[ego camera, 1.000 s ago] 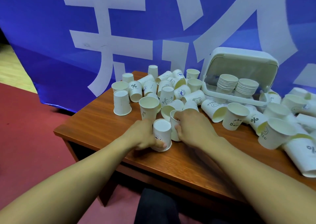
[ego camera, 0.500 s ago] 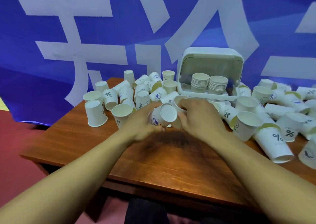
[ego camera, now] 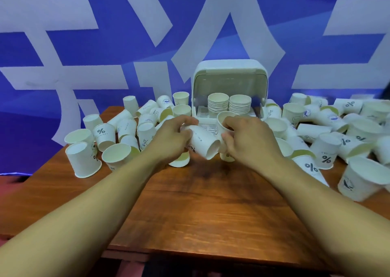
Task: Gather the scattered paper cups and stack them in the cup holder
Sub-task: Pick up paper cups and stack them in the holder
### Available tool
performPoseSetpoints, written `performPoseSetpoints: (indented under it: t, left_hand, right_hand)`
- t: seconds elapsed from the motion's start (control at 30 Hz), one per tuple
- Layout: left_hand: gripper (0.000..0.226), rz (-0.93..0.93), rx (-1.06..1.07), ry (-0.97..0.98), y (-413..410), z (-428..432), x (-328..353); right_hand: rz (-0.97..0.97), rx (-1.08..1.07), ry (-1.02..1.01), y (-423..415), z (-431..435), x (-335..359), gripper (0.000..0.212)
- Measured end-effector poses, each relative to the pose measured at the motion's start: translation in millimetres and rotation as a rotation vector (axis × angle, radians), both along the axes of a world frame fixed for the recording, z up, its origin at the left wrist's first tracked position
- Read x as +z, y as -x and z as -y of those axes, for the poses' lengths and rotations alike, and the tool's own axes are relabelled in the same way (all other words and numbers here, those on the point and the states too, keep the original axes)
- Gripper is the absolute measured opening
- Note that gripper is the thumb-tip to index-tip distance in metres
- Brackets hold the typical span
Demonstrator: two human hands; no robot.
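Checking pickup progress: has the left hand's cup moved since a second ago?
Yes. The cup has left the table and risen toward the cup holder, now tipped sideways.

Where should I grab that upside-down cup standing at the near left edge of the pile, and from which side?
Grip the upside-down cup round its side wall just below the closed base, which faces up, coming from above or the near left. Its mouth sits on the table, so no rim is free, and other cups crowd its right and back.
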State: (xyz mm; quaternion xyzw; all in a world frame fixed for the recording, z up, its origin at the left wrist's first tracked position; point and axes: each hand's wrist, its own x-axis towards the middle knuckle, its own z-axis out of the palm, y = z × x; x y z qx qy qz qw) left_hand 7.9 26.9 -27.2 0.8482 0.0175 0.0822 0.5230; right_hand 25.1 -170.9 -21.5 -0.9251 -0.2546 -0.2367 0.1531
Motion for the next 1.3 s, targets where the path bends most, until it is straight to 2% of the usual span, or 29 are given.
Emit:
performPoseSetpoints:
  t: [0.13,0.2,0.33,0.53,0.9,1.13,1.3]
  left_hand:
    - [0.041,0.035,0.017,-0.011,-21,12,12]
    - [0.038,0.09,0.027,-0.047,-33,17,20]
    - [0.021,0.263,0.108,-0.276,-55,27,37]
    - [0.021,0.461,0.15,-0.513,-96,45,48]
    - [0.019,0.669,0.14,-0.816,-163,60,42]
    - [0.024,0.654,0.05,-0.963,-188,52,20]
    - [0.029,0.574,-0.013,-0.94,-201,48,2]
  right_hand:
    - [0.028,-0.047,-0.007,-16,12,11,0.016]
    - [0.061,-0.066,-0.026,-24,17,18,0.01]
    - [0.141,-0.116,-0.019,-49,32,35,0.008]
    - [0.238,-0.2,-0.025,-96,54,55,0.006]
    - [0.161,-0.172,0.049,-160,52,50,0.01]
    - [0.134,-0.143,0.128,-184,40,26,0.005]
    - [0.068,-0.121,0.232,-197,37,9,0.01]
